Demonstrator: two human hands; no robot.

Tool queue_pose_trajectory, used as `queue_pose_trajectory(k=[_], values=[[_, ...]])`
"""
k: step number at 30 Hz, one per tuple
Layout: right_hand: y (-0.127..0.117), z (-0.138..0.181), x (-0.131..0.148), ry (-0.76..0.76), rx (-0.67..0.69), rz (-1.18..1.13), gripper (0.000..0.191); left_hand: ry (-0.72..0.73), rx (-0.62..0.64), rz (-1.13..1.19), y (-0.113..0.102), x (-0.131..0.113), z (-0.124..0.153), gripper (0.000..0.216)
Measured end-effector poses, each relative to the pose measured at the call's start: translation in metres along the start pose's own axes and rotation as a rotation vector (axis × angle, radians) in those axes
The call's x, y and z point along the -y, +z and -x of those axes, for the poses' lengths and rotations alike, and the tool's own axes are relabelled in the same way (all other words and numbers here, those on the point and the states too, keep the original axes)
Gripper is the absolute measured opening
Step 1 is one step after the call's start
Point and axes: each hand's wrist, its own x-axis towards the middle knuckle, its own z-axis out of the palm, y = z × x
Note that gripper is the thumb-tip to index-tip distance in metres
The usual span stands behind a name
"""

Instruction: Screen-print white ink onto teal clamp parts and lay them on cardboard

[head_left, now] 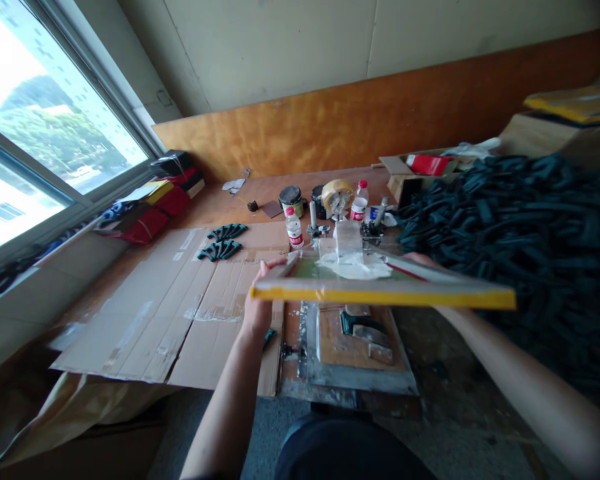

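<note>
Left grip (261,293) and right grip (420,259) clasp a grey, yellow-edged rectangular frame (380,293); slackening could drop it onto the dark-green curved piece (349,324) below, between them.

Yellow frame edge (380,296); piled parts (500,220) seemingly teal.

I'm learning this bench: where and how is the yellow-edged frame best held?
Probably grip the yellow-edged frame by its side rails, one hand from each outer side, as the left hand and right hand do: those rails are straight and slim, while white material lies over the middle.
</note>
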Motion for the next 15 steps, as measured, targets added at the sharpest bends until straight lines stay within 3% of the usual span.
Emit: queue_pose_trajectory(k=[3,6,8,11,13,15], values=[[0.041,0.049,-0.001,-0.145,0.185,0.03,0.034,0.077,0.0,0.128,0.016,-0.019,-0.029,0.052],[0.071,0.081,0.018,-0.182,0.279,0.128,0.026,0.056,-0.13,0.185,0.029,-0.009,-0.021,0.05],[0.076,0.091,0.039,-0.066,0.277,0.113,0.022,-0.15,-0.106,0.174,0.04,0.017,0.011,0.058],[0.07,0.103,0.084,0.026,0.14,-0.01,0.019,-0.689,0.282,0.116,0.058,0.07,0.072,0.073],[0.063,0.111,0.112,-0.13,0.095,-0.113,0.015,-0.775,0.298,0.168,0.061,0.103,0.099,0.07],[0.053,0.112,0.119,-0.312,0.15,-0.203,0.012,-0.727,0.196,0.129,0.046,0.129,0.103,0.063]])
